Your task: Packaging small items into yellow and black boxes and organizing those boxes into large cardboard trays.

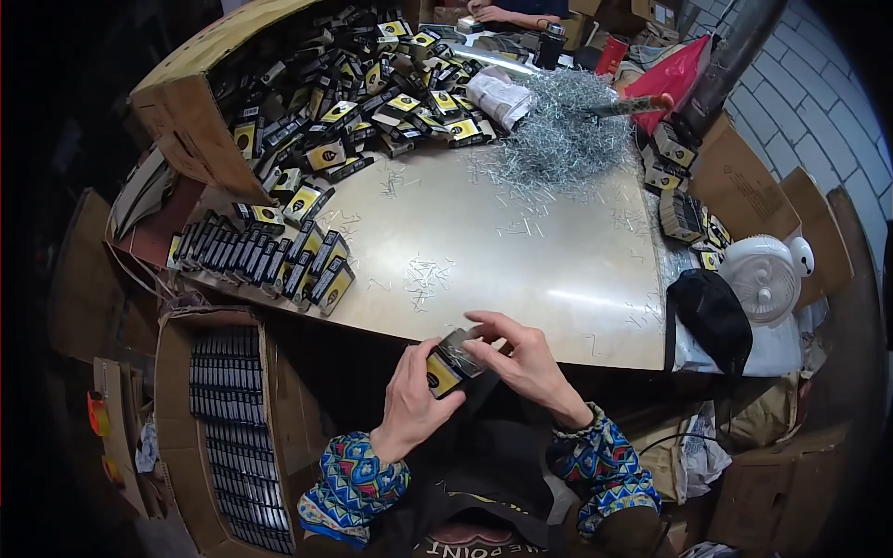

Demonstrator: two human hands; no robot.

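Just in front of the table's near edge, my left hand [409,395] grips a small black-and-yellow cardboard box [446,370], tilted with its end open. Thin silvery metal pins show at that opening. My right hand [523,365] is at the open end, thumb and index finger curved around its edge; whether pins are also between them is too small to tell. A loose scatter of pins [426,279] lies on the tabletop [372,223] beyond my hands. Farther off rises a big pile of the same pins [567,130].
Many similar boxes [326,153] are heaped at the far left, beside rows of boxes [246,256]. A carton [167,372] at lower left holds packed rows. A white fan [761,279] and black bag [712,316] sit right. Another person's hand [491,13] shows at the back.
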